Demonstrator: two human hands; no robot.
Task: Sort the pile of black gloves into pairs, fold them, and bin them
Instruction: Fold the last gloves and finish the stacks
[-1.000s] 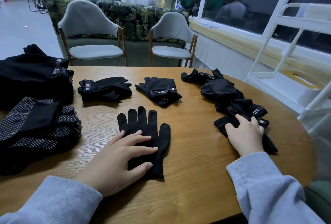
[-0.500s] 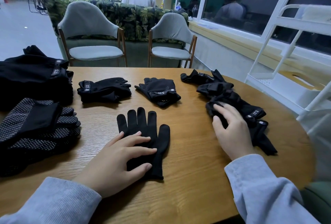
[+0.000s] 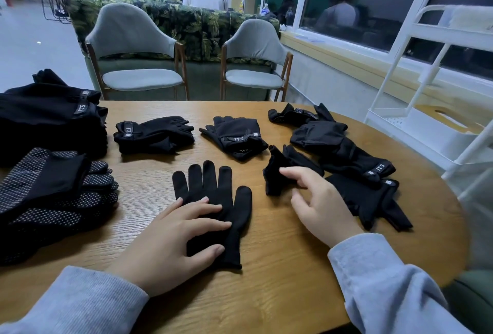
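A plain black knit glove (image 3: 213, 195) lies flat, fingers pointing away, in the middle of the wooden table (image 3: 280, 267). My left hand (image 3: 176, 240) rests flat on its cuff and palm with straight fingers. My right hand (image 3: 320, 205) pinches a second plain black glove (image 3: 274, 173) at the left edge of the loose glove pile (image 3: 346, 154) on the right. Two folded pairs (image 3: 154, 133) (image 3: 234, 136) lie farther back.
A stack of dotted gloves (image 3: 53, 192) and a taller stack of black gloves (image 3: 48, 114) fill the left side. A white rack (image 3: 440, 109) stands at the right, beside the table. Two grey chairs (image 3: 138, 61) stand behind it.
My right hand moved left from the pile's near end and drew a plain glove out toward the flat one. My left hand stayed on the flat glove.
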